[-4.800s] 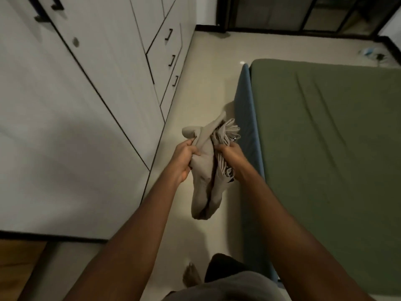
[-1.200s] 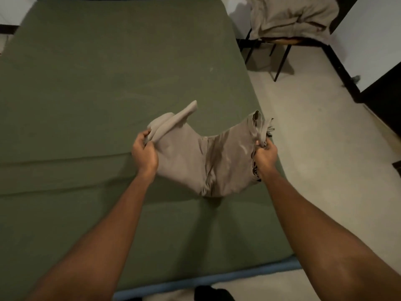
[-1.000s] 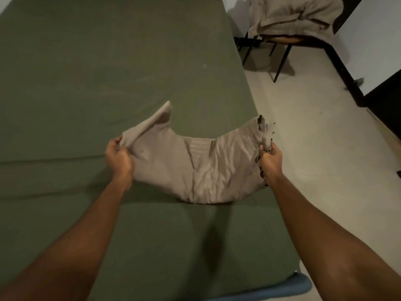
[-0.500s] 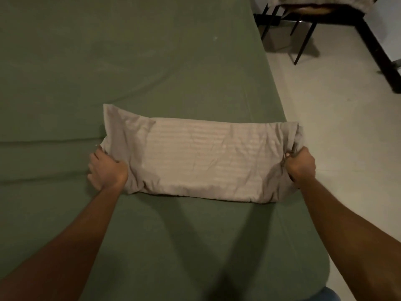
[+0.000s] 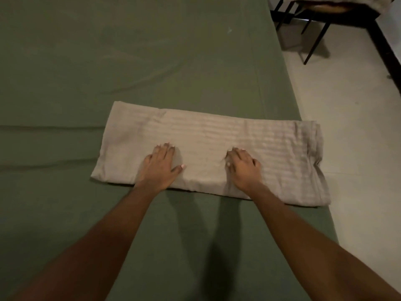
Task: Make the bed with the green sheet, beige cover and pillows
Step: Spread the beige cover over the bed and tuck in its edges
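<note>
There's the green sheet [image 5: 108,61], spread wide, and the left hand [image 5: 161,165] lies flat on the folded beige cover [image 5: 206,131], grip apart, pressing down. The cover sits on the sheet toward its right side, one end poking just past the edge. The right hand [image 5: 244,167] presses too, fingers slightly bent, clamped on nothing. Best to sweep outward from the middle with even pressure, chasing the creases off both ends. The count: one sheet, one cover, two hands, one chair [image 5: 314,25] far right, no pillow I can make out

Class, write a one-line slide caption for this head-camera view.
The left hand and right hand rest on the cover, spread flat on the sheet by the bed's edge.
</note>
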